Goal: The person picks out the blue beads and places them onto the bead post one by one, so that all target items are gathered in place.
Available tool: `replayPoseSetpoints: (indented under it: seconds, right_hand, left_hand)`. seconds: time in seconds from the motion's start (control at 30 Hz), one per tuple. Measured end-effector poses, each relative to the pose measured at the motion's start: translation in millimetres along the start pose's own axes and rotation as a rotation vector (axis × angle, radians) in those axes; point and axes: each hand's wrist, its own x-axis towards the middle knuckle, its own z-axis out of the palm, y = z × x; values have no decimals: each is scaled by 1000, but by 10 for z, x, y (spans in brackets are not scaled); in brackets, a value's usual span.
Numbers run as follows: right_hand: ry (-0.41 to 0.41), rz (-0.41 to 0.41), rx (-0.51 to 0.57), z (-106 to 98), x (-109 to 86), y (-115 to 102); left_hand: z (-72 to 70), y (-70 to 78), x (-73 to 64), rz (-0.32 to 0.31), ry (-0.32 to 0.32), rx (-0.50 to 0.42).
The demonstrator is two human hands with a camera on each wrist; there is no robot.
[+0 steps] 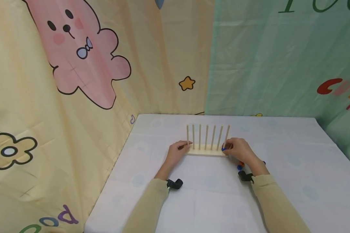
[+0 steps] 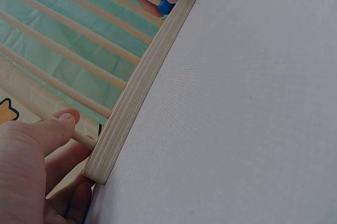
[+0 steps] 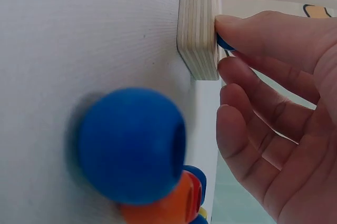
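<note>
A wooden peg rack [image 1: 207, 154] with a row of several upright dowels stands on the table. At its left end my left hand [image 1: 176, 151] holds it; in the left wrist view the thumb and fingers [image 2: 55, 132] close around the foot of the end dowel [image 2: 83, 139]. At the opposite end, my right hand [image 1: 239, 150] pinches a blue bead [image 2: 166, 7] low on the last dowel, right by the base. The right wrist view shows only a sliver of this bead [image 3: 225, 43] under the thumb.
Loose beads lie by my right wrist: a large-looking blue bead [image 3: 129, 145] close to the camera, an orange bead [image 3: 158, 206] behind it, and more in blue, red and yellow. A white cloth [image 1: 204, 200] covers the table. Printed curtains [image 1: 163, 58] hang behind it.
</note>
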Motion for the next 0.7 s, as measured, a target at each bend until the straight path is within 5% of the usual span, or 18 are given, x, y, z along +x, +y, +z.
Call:
replayPoseSetpoints:
  seconds: [0.7]
  right_hand:
    - [-8,-23,-38,-88,-18,40]
  left_hand:
    - [-15,23,-6,-29,-28,51]
